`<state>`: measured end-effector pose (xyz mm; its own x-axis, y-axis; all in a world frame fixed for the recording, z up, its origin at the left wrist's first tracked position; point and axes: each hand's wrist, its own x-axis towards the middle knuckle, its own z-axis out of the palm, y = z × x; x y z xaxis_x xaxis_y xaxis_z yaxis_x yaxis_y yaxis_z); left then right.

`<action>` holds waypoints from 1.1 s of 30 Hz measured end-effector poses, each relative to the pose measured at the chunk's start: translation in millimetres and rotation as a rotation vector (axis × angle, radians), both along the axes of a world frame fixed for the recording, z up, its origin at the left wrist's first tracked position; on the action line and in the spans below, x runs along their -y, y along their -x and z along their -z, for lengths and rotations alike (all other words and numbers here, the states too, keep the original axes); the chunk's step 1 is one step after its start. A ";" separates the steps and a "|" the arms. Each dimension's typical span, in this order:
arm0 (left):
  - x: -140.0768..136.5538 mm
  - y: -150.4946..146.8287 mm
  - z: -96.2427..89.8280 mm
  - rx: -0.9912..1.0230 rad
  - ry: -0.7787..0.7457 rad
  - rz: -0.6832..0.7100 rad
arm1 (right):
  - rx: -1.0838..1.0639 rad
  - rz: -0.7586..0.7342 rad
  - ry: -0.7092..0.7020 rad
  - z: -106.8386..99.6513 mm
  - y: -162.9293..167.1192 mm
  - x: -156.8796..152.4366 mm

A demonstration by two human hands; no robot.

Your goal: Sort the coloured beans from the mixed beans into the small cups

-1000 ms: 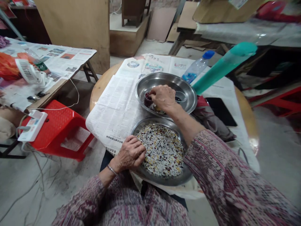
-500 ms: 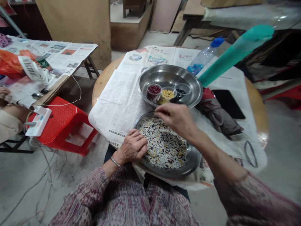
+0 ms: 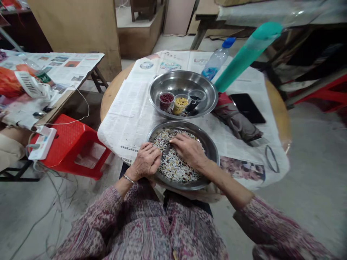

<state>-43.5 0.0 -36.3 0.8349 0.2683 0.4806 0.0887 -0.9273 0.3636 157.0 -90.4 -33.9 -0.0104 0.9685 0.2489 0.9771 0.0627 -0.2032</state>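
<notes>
A steel bowl (image 3: pixel 213 167) nearest me holds mixed grains (image 3: pixel 176 168), white with red, yellow and black ones among them. My left hand (image 3: pixel 146 160), with a bracelet at the wrist, is closed over this bowl's left rim. Down at the grains, my right hand (image 3: pixel 188 148) has its fingertips pressed together; whatever lies between them is too small to make out. Just beyond stands a second steel bowl (image 3: pixel 154 97) with three clear cups: one with red beans (image 3: pixel 166 98), one with yellow grains (image 3: pixel 180 102), one with black grains (image 3: pixel 193 104).
Newspaper (image 3: pixel 121 112) covers the round table. Behind the far bowl are a blue-capped bottle (image 3: pixel 215 61) and a green tube (image 3: pixel 249 56). A phone (image 3: pixel 248 107) and a dark folded cloth bundle (image 3: pixel 238 124) lie right. A red stool (image 3: pixel 73 144) carries a power strip (image 3: pixel 42 142).
My right hand has come down from above the near bowl's far rim into the grains. My left hand stays at the left rim. The whole view has shifted slightly.
</notes>
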 end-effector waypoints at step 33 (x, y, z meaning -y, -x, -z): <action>-1.5 0.5 1.0 0.004 -0.008 0.007 | -0.220 -0.262 0.135 -9.6 22.1 21.8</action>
